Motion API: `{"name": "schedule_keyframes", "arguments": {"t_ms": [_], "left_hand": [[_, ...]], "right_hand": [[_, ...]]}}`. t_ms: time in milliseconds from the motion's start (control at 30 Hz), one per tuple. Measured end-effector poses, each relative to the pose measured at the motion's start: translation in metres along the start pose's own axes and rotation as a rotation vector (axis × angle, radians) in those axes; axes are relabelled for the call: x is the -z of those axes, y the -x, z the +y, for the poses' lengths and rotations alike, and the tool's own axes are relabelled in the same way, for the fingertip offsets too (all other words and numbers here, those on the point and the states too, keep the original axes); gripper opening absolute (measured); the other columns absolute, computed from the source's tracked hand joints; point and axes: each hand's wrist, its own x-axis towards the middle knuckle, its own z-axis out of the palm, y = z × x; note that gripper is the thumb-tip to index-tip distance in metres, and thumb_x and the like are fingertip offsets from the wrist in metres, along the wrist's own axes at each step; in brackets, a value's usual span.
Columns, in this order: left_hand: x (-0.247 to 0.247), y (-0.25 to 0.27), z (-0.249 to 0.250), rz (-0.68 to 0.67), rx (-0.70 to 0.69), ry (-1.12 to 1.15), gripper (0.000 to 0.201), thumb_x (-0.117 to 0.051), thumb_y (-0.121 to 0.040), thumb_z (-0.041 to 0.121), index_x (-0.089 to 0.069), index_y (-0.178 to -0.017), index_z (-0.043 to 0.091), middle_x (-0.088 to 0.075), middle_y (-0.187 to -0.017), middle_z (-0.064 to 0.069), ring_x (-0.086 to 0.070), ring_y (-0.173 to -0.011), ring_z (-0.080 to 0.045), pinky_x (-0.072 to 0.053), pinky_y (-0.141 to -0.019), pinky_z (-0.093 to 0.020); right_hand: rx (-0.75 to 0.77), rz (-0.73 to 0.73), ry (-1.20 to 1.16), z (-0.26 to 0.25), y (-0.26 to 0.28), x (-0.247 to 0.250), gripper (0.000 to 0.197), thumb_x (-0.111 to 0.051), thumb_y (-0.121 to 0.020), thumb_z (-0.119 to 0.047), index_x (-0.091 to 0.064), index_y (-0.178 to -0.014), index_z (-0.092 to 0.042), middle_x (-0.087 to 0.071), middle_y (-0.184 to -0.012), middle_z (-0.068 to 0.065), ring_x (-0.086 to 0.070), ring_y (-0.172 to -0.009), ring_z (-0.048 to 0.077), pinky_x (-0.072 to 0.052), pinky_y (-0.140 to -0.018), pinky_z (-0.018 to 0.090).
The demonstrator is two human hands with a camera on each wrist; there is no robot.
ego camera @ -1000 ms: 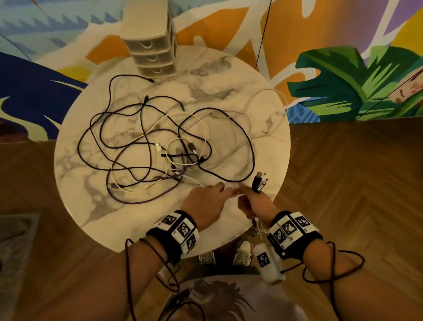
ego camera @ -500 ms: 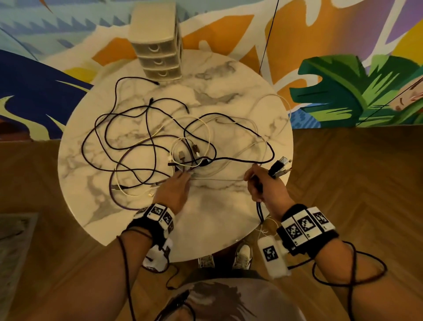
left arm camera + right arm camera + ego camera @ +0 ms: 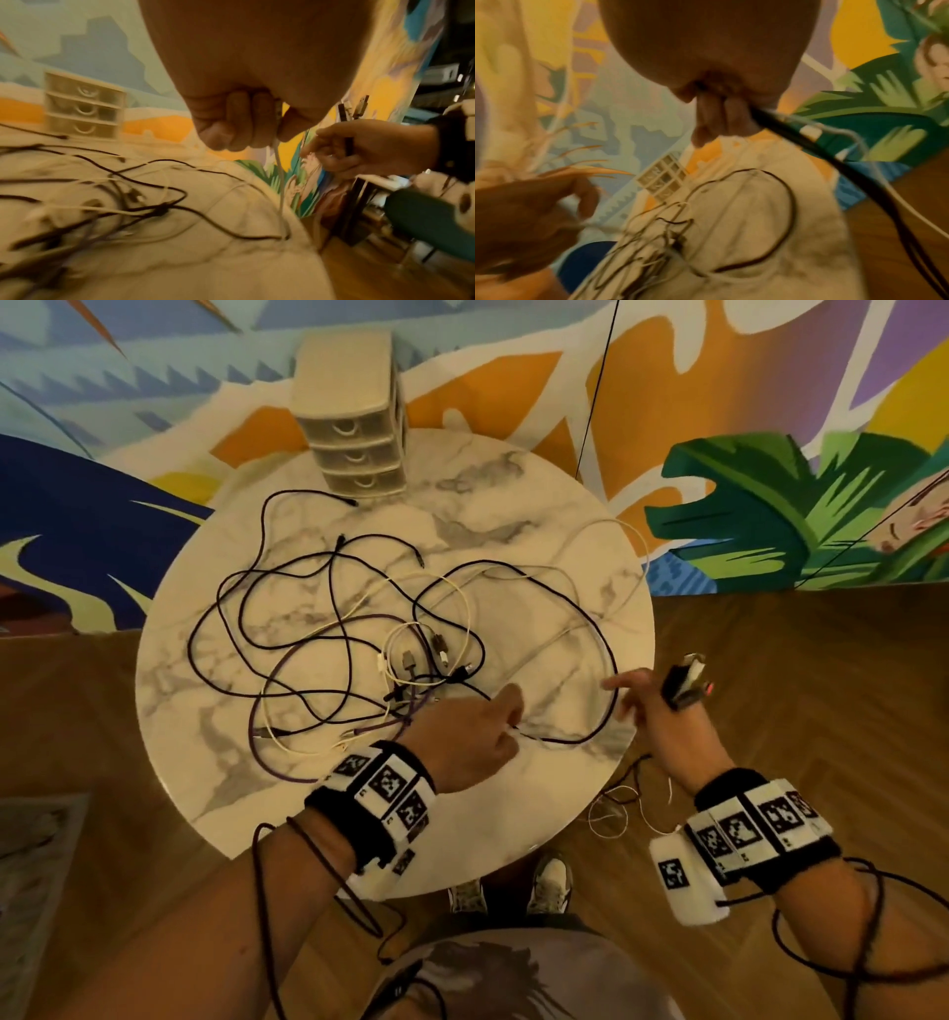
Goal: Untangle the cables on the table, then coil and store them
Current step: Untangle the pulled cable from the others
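Note:
A tangle of black, white and purple cables sprawls over the round marble table. My left hand hovers near the table's front right and pinches a white cable between thumb and curled fingers. My right hand is just past the table's right edge. It grips a bundle of cable ends, whose black and white plugs stick up above the fist, while its index finger points left. A black cable and a thin white one trail down from that hand.
A small beige three-drawer unit stands at the table's far edge against the painted wall. Thin white cable loops dangle below the table's right front edge above the wooden floor. My shoes show under the table.
My left hand has moved right from the tangle along the white cable towards my right hand. My right hand has shifted right, past the table edge, still holding the plug bundle.

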Motion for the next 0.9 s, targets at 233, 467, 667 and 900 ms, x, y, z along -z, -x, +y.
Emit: {"name": "schedule_keyframes", "arguments": {"t_ms": [233,467,667,900], "left_hand": [[0.023,-0.019,0.046,0.183,-0.004,0.901,0.009,-0.054,-0.093,0.009,-0.056,-0.094,0.019,-0.063,-0.084,-0.010,-0.061,-0.071,-0.016,-0.055,-0.065,-0.028],[0.028,-0.025,0.059,0.263,-0.098,0.691,0.012,-0.054,-0.092,0.008,-0.066,-0.092,0.008,-0.059,-0.087,0.001,-0.058,-0.069,-0.004,-0.045,-0.058,-0.014],[0.031,-0.016,0.058,0.124,-0.115,0.810,0.018,-0.052,-0.094,0.006,-0.066,-0.106,0.005,-0.054,-0.097,-0.005,-0.059,-0.054,-0.005,-0.046,-0.049,-0.015],[0.035,-0.019,0.068,0.108,-0.127,0.779,0.017,-0.053,-0.095,0.013,-0.064,-0.105,0.004,-0.052,-0.099,-0.007,-0.057,-0.057,0.001,-0.042,-0.043,-0.011]], "right_hand": [[0.173,-0.370,-0.040,-0.048,0.028,-0.022,0.031,-0.042,-0.097,-0.001,-0.057,-0.092,-0.028,-0.060,-0.089,-0.004,-0.057,-0.079,-0.002,-0.049,-0.076,0.021],[0.129,-0.423,0.087,-0.040,0.028,-0.031,0.024,-0.046,-0.092,-0.009,-0.058,-0.072,-0.016,-0.060,-0.073,0.003,-0.054,-0.069,0.024,-0.050,-0.077,0.054],[0.060,-0.397,-0.194,-0.051,0.033,-0.030,0.029,-0.037,-0.099,0.000,-0.053,-0.083,-0.018,-0.060,-0.062,-0.006,-0.048,-0.049,-0.001,-0.040,-0.051,0.016],[-0.027,-0.363,-0.363,-0.058,0.033,-0.032,0.034,-0.062,-0.086,-0.029,-0.048,-0.063,-0.009,-0.056,-0.040,-0.001,-0.047,-0.034,-0.002,-0.039,-0.050,0.023]]}}
